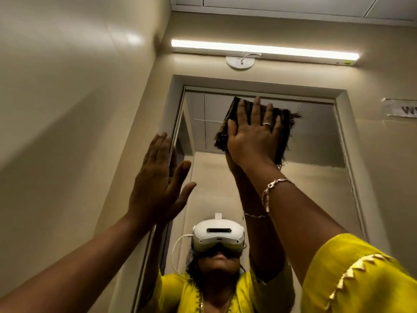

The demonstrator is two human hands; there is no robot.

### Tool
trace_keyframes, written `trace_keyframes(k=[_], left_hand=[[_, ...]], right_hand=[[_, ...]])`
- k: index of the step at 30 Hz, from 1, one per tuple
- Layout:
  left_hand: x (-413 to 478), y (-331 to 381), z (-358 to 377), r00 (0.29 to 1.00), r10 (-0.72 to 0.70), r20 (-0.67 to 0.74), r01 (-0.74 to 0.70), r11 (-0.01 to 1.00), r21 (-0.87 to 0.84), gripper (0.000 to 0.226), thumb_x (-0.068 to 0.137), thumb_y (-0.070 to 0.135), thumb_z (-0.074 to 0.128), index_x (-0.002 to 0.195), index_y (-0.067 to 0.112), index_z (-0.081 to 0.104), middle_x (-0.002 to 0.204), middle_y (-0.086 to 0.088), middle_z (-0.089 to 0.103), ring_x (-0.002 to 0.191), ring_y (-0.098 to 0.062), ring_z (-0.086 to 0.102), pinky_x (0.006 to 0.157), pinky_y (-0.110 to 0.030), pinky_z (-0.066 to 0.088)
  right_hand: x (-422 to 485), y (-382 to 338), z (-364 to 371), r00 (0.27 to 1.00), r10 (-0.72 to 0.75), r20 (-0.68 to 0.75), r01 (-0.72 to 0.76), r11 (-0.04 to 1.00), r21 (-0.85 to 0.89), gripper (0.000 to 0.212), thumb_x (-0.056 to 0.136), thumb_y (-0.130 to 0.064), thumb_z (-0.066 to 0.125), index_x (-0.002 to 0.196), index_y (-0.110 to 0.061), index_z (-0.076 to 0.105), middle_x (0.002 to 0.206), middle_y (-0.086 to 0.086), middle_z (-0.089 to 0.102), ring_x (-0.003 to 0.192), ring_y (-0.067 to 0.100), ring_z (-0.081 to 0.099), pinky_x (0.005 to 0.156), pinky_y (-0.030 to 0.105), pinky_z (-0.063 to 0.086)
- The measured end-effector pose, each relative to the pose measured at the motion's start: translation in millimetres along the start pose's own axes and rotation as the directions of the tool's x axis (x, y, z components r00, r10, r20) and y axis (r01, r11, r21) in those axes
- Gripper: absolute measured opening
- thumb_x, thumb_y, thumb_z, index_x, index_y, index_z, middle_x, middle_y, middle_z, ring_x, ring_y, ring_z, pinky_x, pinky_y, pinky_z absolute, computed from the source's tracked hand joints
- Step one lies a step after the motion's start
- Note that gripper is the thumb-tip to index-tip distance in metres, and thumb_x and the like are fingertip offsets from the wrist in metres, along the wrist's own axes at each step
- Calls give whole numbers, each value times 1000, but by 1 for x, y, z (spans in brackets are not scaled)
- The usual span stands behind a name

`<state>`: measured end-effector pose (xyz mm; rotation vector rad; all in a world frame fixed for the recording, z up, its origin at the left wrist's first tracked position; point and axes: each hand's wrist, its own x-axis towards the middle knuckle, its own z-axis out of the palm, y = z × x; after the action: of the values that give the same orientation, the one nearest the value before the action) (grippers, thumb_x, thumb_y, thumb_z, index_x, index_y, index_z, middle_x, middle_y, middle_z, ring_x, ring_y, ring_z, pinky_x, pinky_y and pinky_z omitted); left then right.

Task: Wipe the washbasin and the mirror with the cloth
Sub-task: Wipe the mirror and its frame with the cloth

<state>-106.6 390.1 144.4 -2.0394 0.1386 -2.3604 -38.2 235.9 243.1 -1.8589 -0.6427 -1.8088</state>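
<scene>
Beige washroom, mirror (316, 136) under strip light (264, 49). R hand (252, 136) presses cloth (285, 134) flat on upper glass, fingers straight. L hand (158, 177) open, flat by frame (178, 102). Cloth prob. soft, light, frayed; best worked under the palm.

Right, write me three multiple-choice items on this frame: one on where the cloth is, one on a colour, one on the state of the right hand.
1. Where is the cloth?
A) high on the mirror
B) down in a washbasin
C) draped over a lamp

2. What colour is the sleeve?
A) blue
B) yellow
C) white

3. How is the right hand placed?
A) balled into a fist, away from the cloth
B) hanging at the person's side
C) laid flat, pressing the cloth

Answers:
1 A: the cloth sits against the upper glass, under the palm.
2 B: the fabric at lower right is bright yellow.
3 C: the hand lies spread and straight on the cloth.
</scene>
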Motion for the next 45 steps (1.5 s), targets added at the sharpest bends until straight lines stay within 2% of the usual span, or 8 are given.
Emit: trace_keyframes(k=[4,11,14,19,25,28,37,45], left_hand=[[-1,-5,4,1000,12,-12,-12,1000,14,79,83,43,55,143,4,20,151,-16,21,139,-21,13,111,-38,21],[-2,-9,7,999,40,-32,-40,999,5,80,87,34,58,145,8,10,153,-7,9,140,-10,0,113,-24,10],[-1,-4,5,999,11,-40,-13,999,-45,68,93,42,39,145,8,12,154,-9,12,141,-14,4,113,-26,11],[0,7,-1,999,-2,-43,-3,994,-111,84,86,67,8,145,7,15,153,-13,16,141,-20,6,112,-36,15],[-1,5,1,998,53,-19,-52,997,64,73,91,53,28,142,2,20,150,-19,20,140,-25,10,110,-44,23],[-2,6,-1,998,67,-8,-65,991,113,76,92,57,21,141,-1,21,149,-22,22,138,-27,12,108,-44,22],[-4,3,1,991,78,106,-107,948,299,81,85,54,35,140,-4,22,147,-24,25,138,-30,15,109,-48,25],[-3,9,-2,995,70,74,-90,945,314,90,88,66,12,136,-9,29,142,-29,33,133,-32,21,105,-46,23]], right_hand=[[2,-31,7,999,-39,3,39,999,19,54,98,-43,17,148,-27,0,157,6,-9,143,32,-13,113,48,-10],[6,-71,11,992,-115,46,112,992,59,55,98,-43,17,148,-26,1,157,7,-10,142,32,-16,113,48,-12],[6,-79,12,984,-167,70,163,985,51,54,98,-43,16,148,-27,0,157,6,-13,142,32,-17,113,48,-13],[3,-77,13,961,-267,72,265,964,37,54,98,-44,16,147,-29,1,157,4,-11,142,30,-15,113,47,-12],[-8,-57,9,933,-351,73,347,935,69,54,98,-46,19,147,-31,2,157,2,-10,143,27,-15,113,44,-12],[-14,-40,6,929,-367,56,361,928,88,54,98,-45,21,147,-32,5,158,1,-7,143,26,-13,114,44,-11],[-23,32,-4,946,-321,44,318,946,59,57,92,-49,15,146,-34,6,158,0,-2,144,24,-9,117,44,-7],[-23,107,-16,974,-224,19,224,975,-1,58,91,-49,16,146,-33,10,158,1,3,145,25,-3,116,44,-4]])
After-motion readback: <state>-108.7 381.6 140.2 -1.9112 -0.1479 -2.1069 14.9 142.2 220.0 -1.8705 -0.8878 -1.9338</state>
